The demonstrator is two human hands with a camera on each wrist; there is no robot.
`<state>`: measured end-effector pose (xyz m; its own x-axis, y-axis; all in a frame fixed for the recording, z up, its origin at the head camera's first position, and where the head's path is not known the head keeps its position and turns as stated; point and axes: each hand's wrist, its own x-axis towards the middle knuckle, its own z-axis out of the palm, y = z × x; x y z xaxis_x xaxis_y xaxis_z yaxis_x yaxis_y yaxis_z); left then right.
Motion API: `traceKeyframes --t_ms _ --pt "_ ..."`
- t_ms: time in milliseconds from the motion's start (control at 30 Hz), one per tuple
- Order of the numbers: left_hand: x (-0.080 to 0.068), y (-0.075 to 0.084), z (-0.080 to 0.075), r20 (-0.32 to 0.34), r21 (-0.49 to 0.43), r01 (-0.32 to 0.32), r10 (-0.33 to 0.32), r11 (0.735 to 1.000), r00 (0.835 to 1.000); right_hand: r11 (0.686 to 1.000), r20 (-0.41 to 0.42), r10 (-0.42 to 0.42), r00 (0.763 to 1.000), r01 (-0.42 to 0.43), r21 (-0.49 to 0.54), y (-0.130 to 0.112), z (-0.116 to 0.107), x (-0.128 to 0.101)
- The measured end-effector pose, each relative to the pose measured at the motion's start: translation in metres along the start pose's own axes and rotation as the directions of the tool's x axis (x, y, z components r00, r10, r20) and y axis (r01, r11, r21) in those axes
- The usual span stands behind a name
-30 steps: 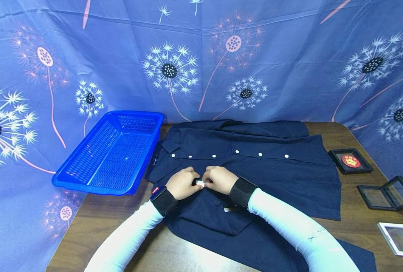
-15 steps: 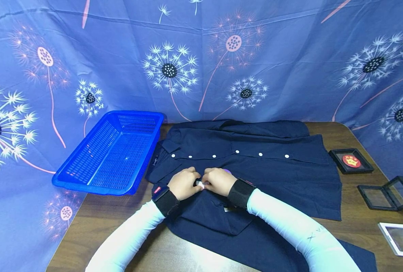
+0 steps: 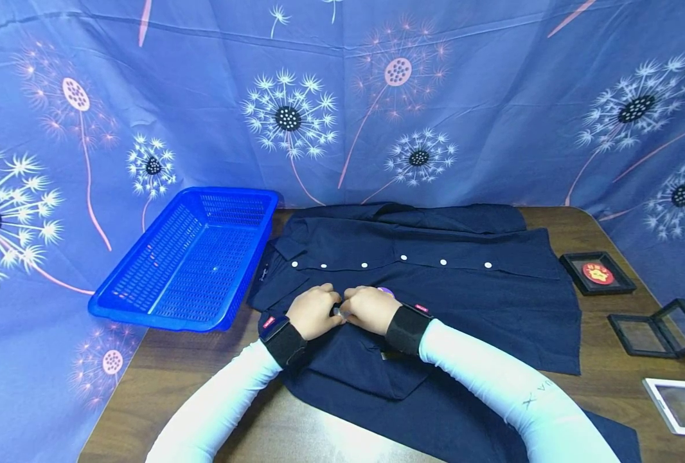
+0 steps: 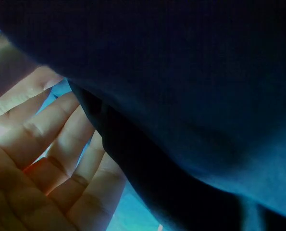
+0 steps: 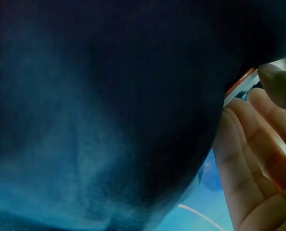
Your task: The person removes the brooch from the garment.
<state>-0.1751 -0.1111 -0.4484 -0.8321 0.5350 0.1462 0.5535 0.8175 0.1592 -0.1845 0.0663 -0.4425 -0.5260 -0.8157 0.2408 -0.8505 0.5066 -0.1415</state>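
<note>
A dark navy shirt [image 3: 464,302] with white buttons lies on the table under both hands. My left hand [image 3: 313,313] pinches its cloth near the collar side; in the left wrist view the fingertips [image 4: 66,103] reach to the fold's edge. My right hand [image 3: 371,308] is right beside it, fingers curled. Between the hands shows a small pale piece [image 3: 339,312], mostly covered. In the right wrist view, thumb and fingers pinch a thin rim, orange-red and silvery [image 5: 241,86], whose kind I cannot tell. A purple round thing [image 3: 385,291] peeks out behind the right hand.
A blue plastic basket [image 3: 186,263] stands at the left. Along the right edge are a black frame with a red-and-yellow emblem [image 3: 597,274], an opened black frame [image 3: 637,335] and a white frame [image 3: 672,405]. A patterned curtain [image 3: 481,116] hangs behind the table.
The pale piece between the hands shows less than before. The purple round thing has come into sight behind the right hand. Both hands have shifted only slightly.
</note>
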Motion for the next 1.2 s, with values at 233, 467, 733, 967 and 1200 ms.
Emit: traceKeyframes --t_ms 233,467,733,967,1200 --pt "0.0005 0.0014 -0.0025 -0.001 -0.009 -0.002 0.002 1.000 1.000 0.999 0.029 -0.006 1.000 0.008 -0.050 -0.0009 -0.0014 0.0002" --pt "-0.0003 0.0024 -0.0037 -0.022 -0.017 -0.005 0.004 1.000 1.000 0.997 0.008 -0.001 1.000 0.002 -0.075 0.0000 0.0025 0.0002" --pt "-0.0004 0.0048 -0.0044 -0.025 0.008 -0.012 0.012 1.000 1.000 0.997 0.006 -0.003 1.000 0.003 -0.079 0.0000 0.0032 -0.0007" --pt "-0.0011 0.0041 -0.0025 -0.045 0.001 -0.009 0.009 1.000 0.999 0.995 0.011 -0.022 1.000 0.023 -0.095 -0.0010 0.0038 0.0002" --pt "-0.0005 0.0016 0.0020 -0.051 0.010 -0.008 0.009 1.000 0.999 0.995 0.005 -0.010 1.000 0.011 -0.102 -0.0039 0.0018 0.0003"
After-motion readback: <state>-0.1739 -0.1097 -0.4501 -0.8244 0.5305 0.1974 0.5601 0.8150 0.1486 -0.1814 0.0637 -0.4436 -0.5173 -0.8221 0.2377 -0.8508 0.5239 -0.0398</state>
